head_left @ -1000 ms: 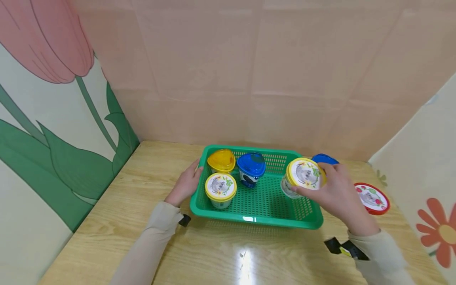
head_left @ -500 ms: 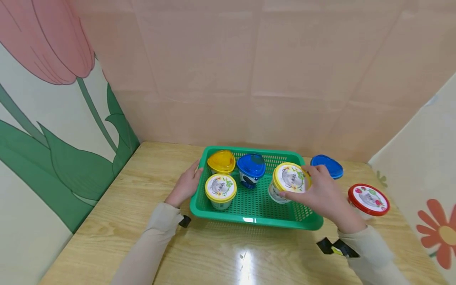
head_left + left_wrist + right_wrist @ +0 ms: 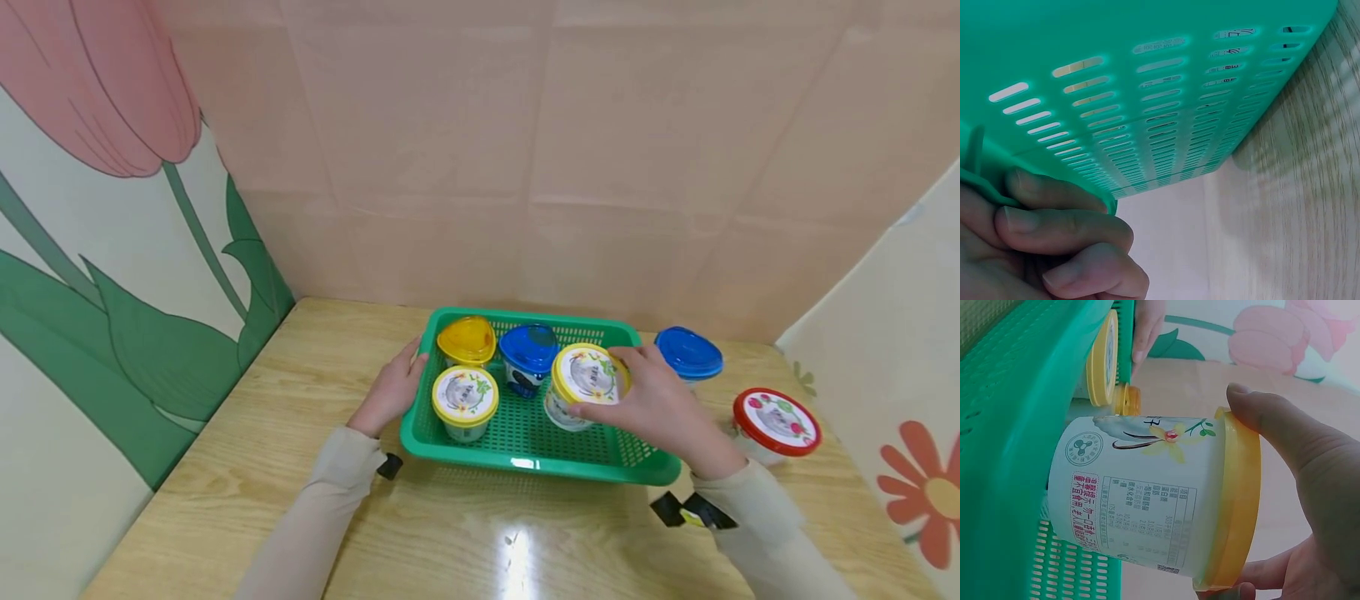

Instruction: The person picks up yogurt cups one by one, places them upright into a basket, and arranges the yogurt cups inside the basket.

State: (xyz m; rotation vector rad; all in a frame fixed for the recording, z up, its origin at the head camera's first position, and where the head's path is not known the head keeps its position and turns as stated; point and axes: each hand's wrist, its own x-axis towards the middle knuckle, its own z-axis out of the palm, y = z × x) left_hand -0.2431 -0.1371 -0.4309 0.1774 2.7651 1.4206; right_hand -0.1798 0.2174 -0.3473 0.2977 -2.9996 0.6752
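Note:
My right hand point(image 3: 656, 408) grips a white yogurt tub point(image 3: 1141, 500) by its yellow-rimmed lid, thumb on one side and fingers on the other. The tub is upright within the right half of a green plastic basket point(image 3: 540, 467). At the basket's left end, my left hand point(image 3: 392, 386) holds the rim, its fingers curled under the edge in the left wrist view. Inside the basket stand a second yellow-lidded tub point(image 3: 465, 398), a cup with an orange-yellow lid point(image 3: 467, 340) and a cup with a blue lid point(image 3: 529, 348).
Right of the basket, a blue-lidded cup point(image 3: 688, 353) and a red-lidded tub point(image 3: 777, 422) stand on the wooden table point(image 3: 360, 533). A pink-beige backdrop point(image 3: 525, 167) rises behind the table, with flower-painted panels on both sides.
My right hand has carried the yellow-lidded tub leftward, from the basket's right end toward its middle. The blue-lidded cup and red-lidded tub on the right are more exposed. My left hand has stayed put.

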